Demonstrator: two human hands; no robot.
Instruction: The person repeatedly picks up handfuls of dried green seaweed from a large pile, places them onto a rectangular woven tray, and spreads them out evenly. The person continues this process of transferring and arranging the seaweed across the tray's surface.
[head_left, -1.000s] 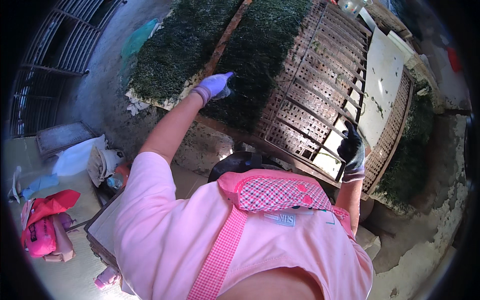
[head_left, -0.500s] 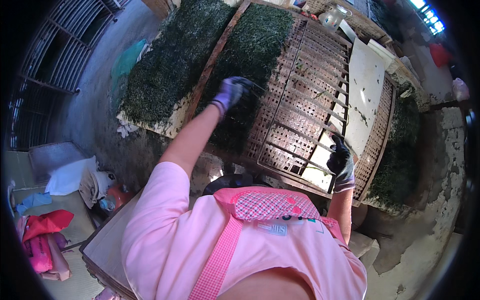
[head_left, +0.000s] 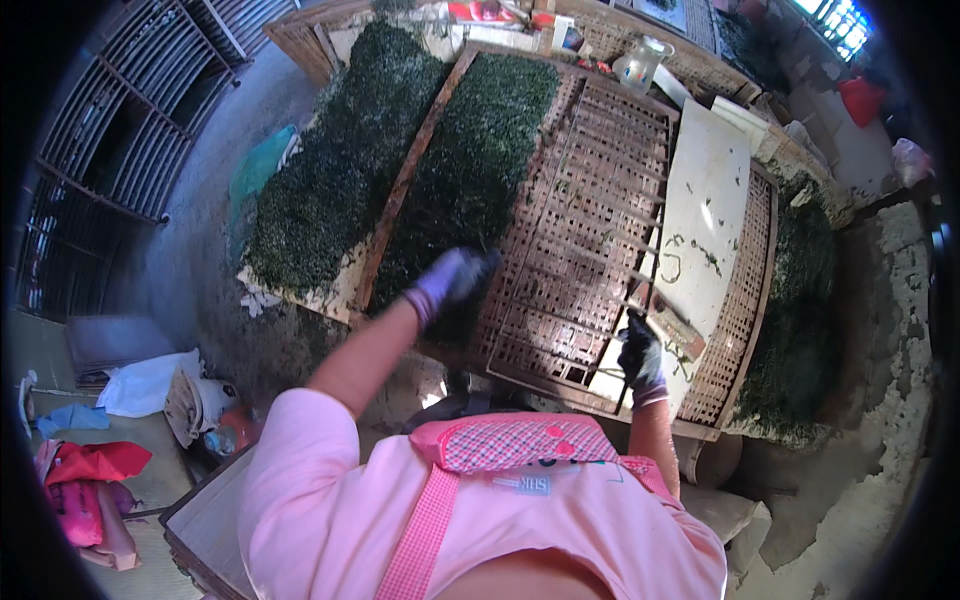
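The left grip, blurred over the dark green strands, has swung from the wooden strip toward the woven rack at its right — whether closed, I cannot tell; the right grip, equally unclear, is at the rack's near end.

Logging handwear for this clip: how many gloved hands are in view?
2. The left hand, blurred, is over the dark green mass; the right hand is by the near right corner of the slatted frame. No others show.
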